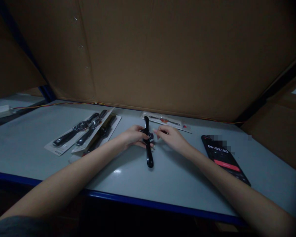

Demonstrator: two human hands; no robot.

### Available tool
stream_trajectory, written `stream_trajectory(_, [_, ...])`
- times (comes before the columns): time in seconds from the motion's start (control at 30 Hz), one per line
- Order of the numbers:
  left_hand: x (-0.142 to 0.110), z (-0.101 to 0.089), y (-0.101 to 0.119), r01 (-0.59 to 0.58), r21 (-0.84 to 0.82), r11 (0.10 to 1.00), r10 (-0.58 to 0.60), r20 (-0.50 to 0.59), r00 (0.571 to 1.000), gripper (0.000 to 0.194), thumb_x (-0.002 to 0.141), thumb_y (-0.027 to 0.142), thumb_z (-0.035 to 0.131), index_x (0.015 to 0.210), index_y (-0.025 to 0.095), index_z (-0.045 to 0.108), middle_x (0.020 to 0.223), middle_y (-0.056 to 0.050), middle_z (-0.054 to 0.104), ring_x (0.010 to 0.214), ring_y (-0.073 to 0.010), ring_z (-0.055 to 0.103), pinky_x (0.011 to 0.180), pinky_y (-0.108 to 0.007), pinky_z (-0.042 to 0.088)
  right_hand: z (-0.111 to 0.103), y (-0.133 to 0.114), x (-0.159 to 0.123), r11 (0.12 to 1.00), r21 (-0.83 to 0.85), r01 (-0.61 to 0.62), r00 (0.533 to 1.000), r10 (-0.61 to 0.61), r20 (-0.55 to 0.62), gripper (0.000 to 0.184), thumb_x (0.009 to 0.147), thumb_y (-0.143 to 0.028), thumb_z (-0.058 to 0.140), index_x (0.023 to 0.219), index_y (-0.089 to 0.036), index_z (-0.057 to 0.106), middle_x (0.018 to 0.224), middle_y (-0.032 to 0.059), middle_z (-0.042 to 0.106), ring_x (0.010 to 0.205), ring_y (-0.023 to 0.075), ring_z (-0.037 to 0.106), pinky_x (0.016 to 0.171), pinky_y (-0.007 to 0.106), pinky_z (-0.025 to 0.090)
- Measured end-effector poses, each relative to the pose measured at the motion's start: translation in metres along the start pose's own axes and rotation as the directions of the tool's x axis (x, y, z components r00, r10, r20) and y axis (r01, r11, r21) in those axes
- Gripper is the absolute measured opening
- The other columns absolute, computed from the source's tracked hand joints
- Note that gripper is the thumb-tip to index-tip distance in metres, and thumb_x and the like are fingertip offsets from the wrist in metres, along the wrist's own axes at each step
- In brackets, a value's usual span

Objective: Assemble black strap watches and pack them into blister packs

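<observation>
A black wristwatch [148, 154] lies stretched out lengthwise at the middle of the grey table [34, 144]. My left hand [132, 135] grips the watch's case from the left, fingers curled round it. My right hand [171, 136] is at the case's right side, fingertips pinched together close to it; what they pinch is too small to make out. Both forearms reach in from the near edge.
Three packaged black watches [86, 131] on clear-backed cards lie to the left. A flat packet with a red-marked tool [165, 120] lies behind the hands. A phone showing a timer [224, 158] lies at the right. Cardboard walls close off the back and sides.
</observation>
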State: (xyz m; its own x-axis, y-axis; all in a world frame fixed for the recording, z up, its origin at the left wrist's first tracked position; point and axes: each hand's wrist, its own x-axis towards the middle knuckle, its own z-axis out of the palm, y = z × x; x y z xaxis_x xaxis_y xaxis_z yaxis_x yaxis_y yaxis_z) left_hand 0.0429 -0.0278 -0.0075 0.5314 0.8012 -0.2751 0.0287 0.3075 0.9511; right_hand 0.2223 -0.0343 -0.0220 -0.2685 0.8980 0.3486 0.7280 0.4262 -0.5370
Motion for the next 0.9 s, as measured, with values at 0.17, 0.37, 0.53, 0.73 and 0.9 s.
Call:
stream_trajectory(0.17, [0.004,-0.006,-0.004,-0.018,-0.020,1.000,0.018,0.007,1.000,0.030,0.067,0.004,0.065,0.092,0.006,0.049,0.079,-0.014,0.066,0.068,-0.0226,0.068,0.069,-0.042,0.055,-0.025,0.026,0.006,0.993,-0.100,-0.061,0.995,0.053,-0.084,0.023,0.079,-0.036,0.052,0.064,-0.019,0.058,0.067,0.0025,0.059,0.065,0.0162,0.053,0.059,0.027,0.035])
stream_trajectory(0.37, [0.004,-0.007,-0.006,-0.029,0.004,1.000,0.029,-0.019,0.999,0.041,0.061,0.002,0.071,0.095,0.005,0.049,0.079,-0.012,0.064,0.066,-0.0213,0.067,0.068,-0.041,0.056,-0.019,0.047,0.004,0.991,-0.132,-0.008,0.998,0.016,0.063,0.024,0.069,-0.040,0.064,0.081,-0.019,0.063,0.071,0.0027,0.059,0.063,0.0166,0.053,0.055,0.027,0.038])
stream_trajectory(0.53, [0.004,-0.006,-0.006,-0.023,0.040,0.999,0.025,-0.045,0.999,0.043,0.059,0.002,0.072,0.095,0.005,0.049,0.077,-0.010,0.064,0.063,-0.0201,0.067,0.064,-0.038,0.056,-0.012,0.043,0.001,0.967,-0.167,0.194,0.978,-0.177,0.110,0.018,0.078,-0.031,0.058,0.093,-0.021,0.063,0.085,0.0051,0.057,0.073,0.0161,0.055,0.064,0.028,0.043])
stream_trajectory(0.73, [0.005,-0.005,-0.005,-0.018,0.070,0.997,0.021,-0.041,0.999,0.033,0.062,0.001,0.069,0.089,0.006,0.049,0.076,-0.009,0.063,0.062,-0.0201,0.067,0.067,-0.040,0.056,-0.016,0.030,0.002,0.818,-0.425,0.388,0.921,-0.324,0.215,0.017,0.086,-0.016,0.045,0.087,-0.018,0.062,0.088,0.0075,0.060,0.087,0.0192,0.055,0.073,0.030,0.041])
stream_trajectory(0.9, [0.006,-0.008,-0.005,-0.019,0.108,0.994,0.024,-0.048,0.999,0.032,0.061,0.003,0.069,0.087,0.008,0.049,0.076,-0.008,0.064,0.063,-0.0209,0.067,0.067,-0.040,0.055,-0.017,0.027,0.002,0.748,-0.528,0.402,0.915,-0.309,0.259,0.019,0.087,-0.016,0.044,0.086,-0.016,0.063,0.088,0.0090,0.061,0.085,0.0192,0.056,0.072,0.030,0.041])
